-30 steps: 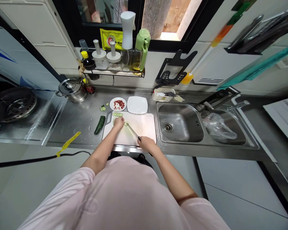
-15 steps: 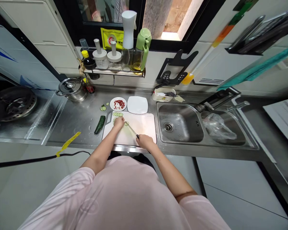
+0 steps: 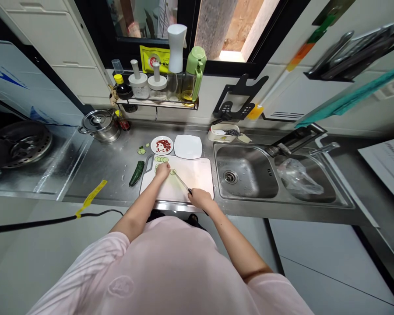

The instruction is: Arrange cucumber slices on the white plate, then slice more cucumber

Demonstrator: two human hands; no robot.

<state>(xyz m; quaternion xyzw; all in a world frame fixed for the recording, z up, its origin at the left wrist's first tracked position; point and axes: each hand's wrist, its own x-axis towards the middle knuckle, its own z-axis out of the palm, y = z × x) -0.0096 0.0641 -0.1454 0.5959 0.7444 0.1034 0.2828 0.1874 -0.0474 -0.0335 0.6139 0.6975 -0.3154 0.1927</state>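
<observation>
My right hand (image 3: 200, 199) is wrapped round the handle of a kitchen knife (image 3: 182, 182), whose blade points up and left over the white cutting board (image 3: 197, 175). At the blade's tip is a round cucumber slice (image 3: 173, 172). My left hand (image 3: 163, 171) is on the board just left of that slice, fingers drawn together; whatever they pinch is hidden. A row of cucumber slices (image 3: 161, 159) lies at the board's upper left, and more show partly beside my left hand. Left of the board rests a dark green cucumber piece (image 3: 137, 173).
Behind the board stand a plate of chopped red pieces (image 3: 163, 145) and a white square plate (image 3: 188, 146). Cucumber scraps (image 3: 141, 150) lie on the counter. To the right is a steel sink (image 3: 246, 192); a lidded pot (image 3: 100, 127) stands back left.
The view has tilted slightly, so everything sits a little lower. The knife tip remains at the cucumber slice, and my left hand stays beside it with the fingers together.
</observation>
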